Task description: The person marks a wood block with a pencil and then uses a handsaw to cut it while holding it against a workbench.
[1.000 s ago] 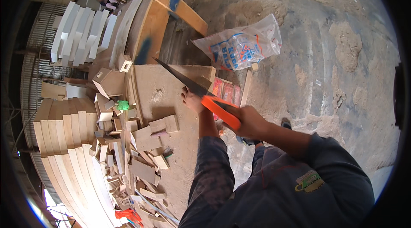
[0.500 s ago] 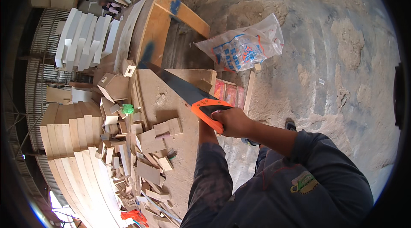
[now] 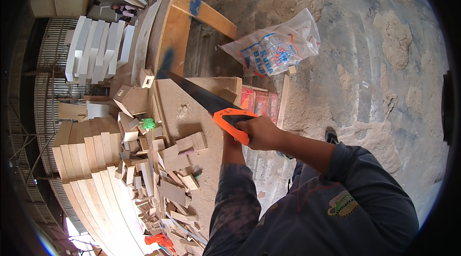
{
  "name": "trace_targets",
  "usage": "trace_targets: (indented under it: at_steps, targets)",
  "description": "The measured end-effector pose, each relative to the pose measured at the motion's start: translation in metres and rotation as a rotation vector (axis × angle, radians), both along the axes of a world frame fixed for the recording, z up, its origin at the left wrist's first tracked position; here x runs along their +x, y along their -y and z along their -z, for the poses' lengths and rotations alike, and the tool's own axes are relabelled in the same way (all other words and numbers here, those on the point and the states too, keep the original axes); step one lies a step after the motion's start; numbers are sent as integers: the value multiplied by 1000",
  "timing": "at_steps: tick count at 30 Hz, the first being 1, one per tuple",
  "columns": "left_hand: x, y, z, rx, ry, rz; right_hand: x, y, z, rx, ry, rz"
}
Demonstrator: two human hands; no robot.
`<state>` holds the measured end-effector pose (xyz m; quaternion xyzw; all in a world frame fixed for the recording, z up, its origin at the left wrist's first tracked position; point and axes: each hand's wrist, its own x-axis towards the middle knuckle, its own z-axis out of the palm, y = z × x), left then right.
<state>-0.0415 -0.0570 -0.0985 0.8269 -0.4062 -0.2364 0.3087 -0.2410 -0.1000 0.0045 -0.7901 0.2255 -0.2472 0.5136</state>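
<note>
My right hand (image 3: 263,133) is closed round the orange and black handle of a hand saw (image 3: 196,97). The dark blade slants up and left, over the bench, its tip near a small wooden block with a square hole (image 3: 147,79). Below the handle my left hand (image 3: 231,146) shows only at the wrist. The saw hides its fingers, so what they hold or touch cannot be seen. Beneath the saw lies the dusty brown workbench top (image 3: 207,160), with wood offcuts (image 3: 180,152) on its left part.
Stacked boards (image 3: 89,143) and white panels (image 3: 98,47) stand at the left. A printed clear plastic bag (image 3: 276,49) and red packages (image 3: 257,102) lie beyond the bench's right side. An orange wooden frame (image 3: 173,30) stands at the far end. Rough concrete floor (image 3: 355,64) spreads to the right.
The view has shifted slightly, so the stacked boards and offcuts appear a little further right and lower. The saw stays in my right hand, in nearly the same pose.
</note>
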Motion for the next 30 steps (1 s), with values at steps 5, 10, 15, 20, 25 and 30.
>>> trace_targets:
  at_steps: [5, 10, 15, 20, 25, 30]
  targets:
    - [-8, 0, 3, 3, -23, 12, 0, 0, 0, -13, 2, 0]
    - [-9, 2, 8, 9, -33, 13, -2, 3, 1, 27, 5, 0]
    - [-6, 6, 6, -9, 0, -11, -26, -5, 0, 89, 6, 6]
    - [-7, 15, 6, -101, 255, -102, -39, -11, -1, 42, -8, 55]
    - [5, 33, 14, -111, 677, -149, -35, 14, -4, 70, -6, 19]
    - [7, 40, 5, 166, 999, -52, -44, 29, 6, 126, 74, -14]
